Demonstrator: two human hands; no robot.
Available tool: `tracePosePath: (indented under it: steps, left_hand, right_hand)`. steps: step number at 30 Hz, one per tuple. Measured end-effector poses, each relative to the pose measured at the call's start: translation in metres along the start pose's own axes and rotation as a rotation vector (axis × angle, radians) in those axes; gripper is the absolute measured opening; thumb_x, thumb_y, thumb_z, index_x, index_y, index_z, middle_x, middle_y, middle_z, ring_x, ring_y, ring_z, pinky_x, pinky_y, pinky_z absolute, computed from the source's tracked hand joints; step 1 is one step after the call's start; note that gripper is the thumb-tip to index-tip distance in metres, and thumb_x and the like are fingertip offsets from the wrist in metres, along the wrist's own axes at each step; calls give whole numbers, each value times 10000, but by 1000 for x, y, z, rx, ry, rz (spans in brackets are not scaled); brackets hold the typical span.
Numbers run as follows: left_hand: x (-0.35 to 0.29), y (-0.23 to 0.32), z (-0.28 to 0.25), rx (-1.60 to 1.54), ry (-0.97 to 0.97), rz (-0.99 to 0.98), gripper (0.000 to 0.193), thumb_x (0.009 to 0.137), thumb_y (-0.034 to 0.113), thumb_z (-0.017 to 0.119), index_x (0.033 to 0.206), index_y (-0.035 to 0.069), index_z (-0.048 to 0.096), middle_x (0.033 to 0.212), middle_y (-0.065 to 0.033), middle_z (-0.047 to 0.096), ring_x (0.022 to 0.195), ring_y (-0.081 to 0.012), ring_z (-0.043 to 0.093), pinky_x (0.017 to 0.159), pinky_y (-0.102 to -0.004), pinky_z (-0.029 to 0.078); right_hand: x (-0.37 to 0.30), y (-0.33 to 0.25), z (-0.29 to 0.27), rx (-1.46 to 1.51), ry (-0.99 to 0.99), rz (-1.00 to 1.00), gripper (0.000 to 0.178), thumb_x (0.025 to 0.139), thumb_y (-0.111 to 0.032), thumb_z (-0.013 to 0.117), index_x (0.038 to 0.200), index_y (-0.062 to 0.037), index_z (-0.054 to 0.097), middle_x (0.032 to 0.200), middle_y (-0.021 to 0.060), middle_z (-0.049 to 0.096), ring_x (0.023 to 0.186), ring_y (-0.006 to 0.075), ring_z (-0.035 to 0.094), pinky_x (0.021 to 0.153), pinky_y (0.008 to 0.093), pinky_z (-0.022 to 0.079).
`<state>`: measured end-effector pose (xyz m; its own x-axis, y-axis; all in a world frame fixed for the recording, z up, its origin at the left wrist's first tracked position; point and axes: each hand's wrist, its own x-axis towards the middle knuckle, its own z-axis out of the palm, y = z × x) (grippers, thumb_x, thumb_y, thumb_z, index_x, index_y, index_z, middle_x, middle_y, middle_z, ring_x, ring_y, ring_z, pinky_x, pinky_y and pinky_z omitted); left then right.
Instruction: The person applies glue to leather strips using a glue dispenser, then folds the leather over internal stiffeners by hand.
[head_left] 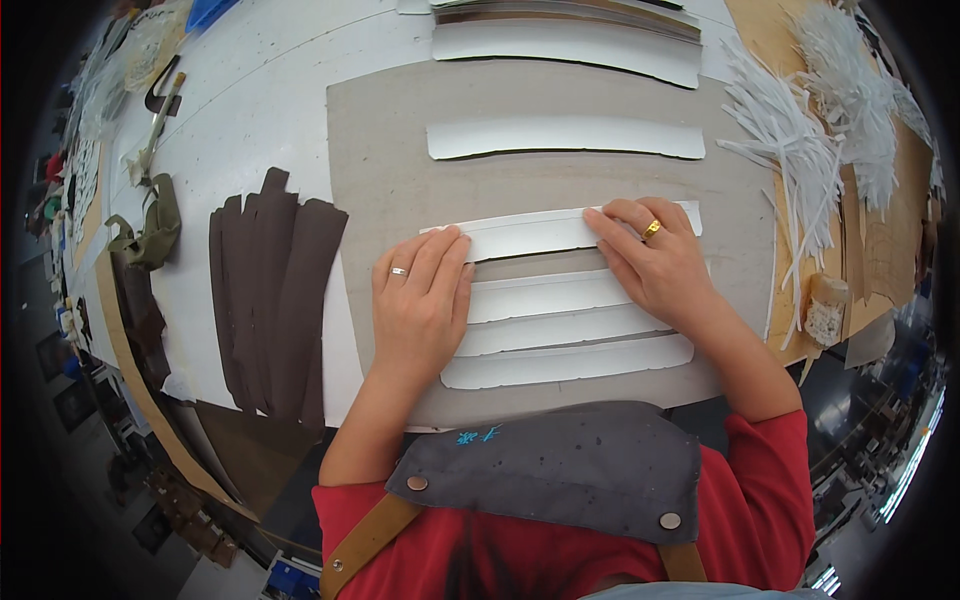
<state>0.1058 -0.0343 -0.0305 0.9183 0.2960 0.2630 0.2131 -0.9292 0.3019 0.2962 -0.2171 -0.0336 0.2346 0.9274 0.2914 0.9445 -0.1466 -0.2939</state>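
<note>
The step in hand appears to be pressing the upper edge of a long, narrow, smooth white strip (pixel 535 238); the next move likely calls for even fingertip pressure. The left hand (pixel 420 300) and right hand (pixel 650 255) stand apart, fingers on it; whether they pinch, I cannot tell. It lies slightly tilted on a flat grey board (pixel 385 150), faintly lined along its top
</note>
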Motion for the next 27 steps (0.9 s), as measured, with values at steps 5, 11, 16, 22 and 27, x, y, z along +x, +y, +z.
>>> tracePosePath:
  steps: [5,11,16,22,27]
  left_hand:
    - [4,4,-11,-25,-95,57,137,809,109,664,935,61,647,895,-40,622,862,-205,566,793,-347,382]
    - [36,5,-18,-92,-107,98,159,792,111,687,937,66,640,865,-55,592,824,-220,555,757,-352,377]
    - [87,7,21,71,60,326,283,773,3,642,1053,-6,605,1026,-98,603,932,-266,587,806,-381,448]
    - [109,8,27,252,-187,311,334,744,-68,568,1074,-19,584,1005,-120,574,897,-270,586,752,-346,491]
    - [111,7,24,292,-137,396,194,658,-38,630,814,17,529,811,-95,523,719,-216,553,653,-309,474]
  right_hand:
    - [-18,-5,-14,138,10,95,208,819,-118,654,1019,-69,627,931,36,605,869,225,549,789,367,424]
    - [-37,7,-32,267,82,201,155,815,-92,651,964,-61,625,842,58,599,822,256,569,752,381,431]
    - [-53,81,-49,-35,320,537,155,828,-27,597,978,-49,629,858,122,600,831,309,594,729,425,469]
    - [-59,121,-62,-399,234,485,185,812,-8,577,986,-33,635,939,108,609,905,275,597,783,389,473]
    - [-47,134,-60,-561,12,483,129,807,-34,551,914,-23,622,954,103,609,953,255,588,806,372,462]
